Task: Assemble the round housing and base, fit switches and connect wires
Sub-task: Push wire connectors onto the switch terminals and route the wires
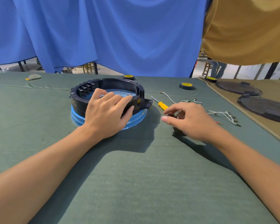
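Observation:
The black round housing point(120, 83) sits on the blue round base point(78, 117) at centre left of the green cloth. Several black switches point(85, 90) stand inside its left wall. My left hand point(103, 113) grips the housing's near rim, with the fingers bent over into the inside and the thumb on the outer wall. My right hand point(189, 120) hovers just right of the housing with its fingers loosely curled over a small dark part point(174, 115); thumb and forefinger tips are apart. White wires point(223, 113) lie to its right.
A yellow-handled screwdriver point(162, 105) lies between the housing and my right hand. Three tape rolls point(186, 85) sit along the table's far edge. Two dark round covers point(265, 109) lie on a tan mat at right. A person in a tan shirt point(249, 29) stands beyond.

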The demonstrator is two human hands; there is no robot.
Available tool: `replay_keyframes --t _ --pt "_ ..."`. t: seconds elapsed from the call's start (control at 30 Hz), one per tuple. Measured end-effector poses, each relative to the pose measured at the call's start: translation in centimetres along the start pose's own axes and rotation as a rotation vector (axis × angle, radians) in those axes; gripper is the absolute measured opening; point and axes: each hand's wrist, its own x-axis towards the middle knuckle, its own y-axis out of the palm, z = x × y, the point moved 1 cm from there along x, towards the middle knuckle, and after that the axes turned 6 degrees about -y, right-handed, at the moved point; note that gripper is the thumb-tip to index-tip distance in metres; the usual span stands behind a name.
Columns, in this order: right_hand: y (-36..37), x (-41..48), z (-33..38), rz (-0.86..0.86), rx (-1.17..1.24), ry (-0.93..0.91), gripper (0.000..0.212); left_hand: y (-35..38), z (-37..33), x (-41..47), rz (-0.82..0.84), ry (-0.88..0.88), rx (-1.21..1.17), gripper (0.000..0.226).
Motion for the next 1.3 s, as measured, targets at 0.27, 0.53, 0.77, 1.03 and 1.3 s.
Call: replay_keyframes --t 0.27,0.53,0.77,1.03,1.3 --pt "1.5 2.8 1.5 -0.232 0.297 0.054 0.038 0.1 0.2 0.1 -0.031 0.034 -0.016 0.021" --pt "3.7 7.2 2.5 -0.310 0.320 -0.071 0.041 -0.3 -0.1 0.1 0.029 -0.021 -0.031 0.022" --pt "6.0 6.5 1.2 -0.543 -0.046 -0.302 0.051 -0.9 0.1 2.6 -0.075 0.026 0.009 0.016" --pt "5.6 6.6 1.9 -0.634 0.057 -0.301 0.051 0.9 1.0 8.5 0.727 -0.556 -0.650 0.028" --pt "5.8 6.7 2.1 -0.685 0.068 -0.330 0.055 2.7 1.3 7.9 0.815 -0.704 -1.087 0.023"
